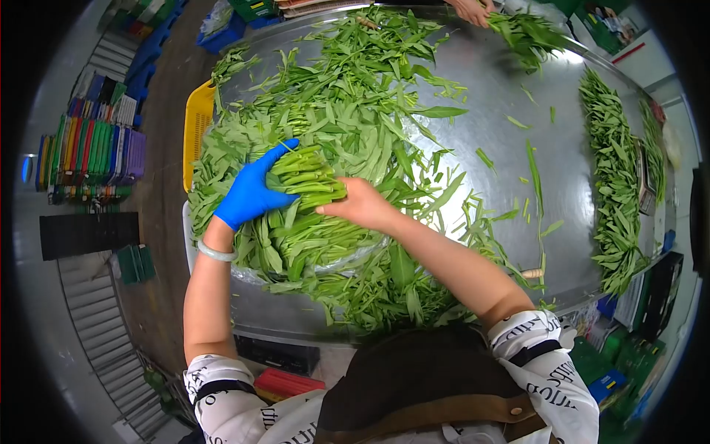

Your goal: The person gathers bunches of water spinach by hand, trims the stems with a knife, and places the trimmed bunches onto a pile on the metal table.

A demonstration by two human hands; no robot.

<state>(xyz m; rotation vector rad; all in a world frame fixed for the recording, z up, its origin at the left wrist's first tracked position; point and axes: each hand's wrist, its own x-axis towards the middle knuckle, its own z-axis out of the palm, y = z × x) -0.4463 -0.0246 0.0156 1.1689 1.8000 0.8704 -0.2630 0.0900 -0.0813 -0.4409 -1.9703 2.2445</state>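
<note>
My left hand [259, 191], in a blue glove, is wrapped round a bunch of water spinach [305, 175] with its thumb and fingers spread on either side of the green stems. My bare right hand [356, 203] grips the cut stem ends from the right; some of its fingers are hidden behind the stems. Beneath both hands lies a big heap of water spinach [344, 137], partly on clear plastic, its leaves spilling round the bunch.
The metal table [473, 129] carries scattered leaves and stem bits. A knife handle [532, 274] lies right of my forearm. Bunches of greens [612, 185] line the right side. A yellow crate [198, 126] stands left. Another person's hand [473, 10] holds greens [526, 38] at the far edge.
</note>
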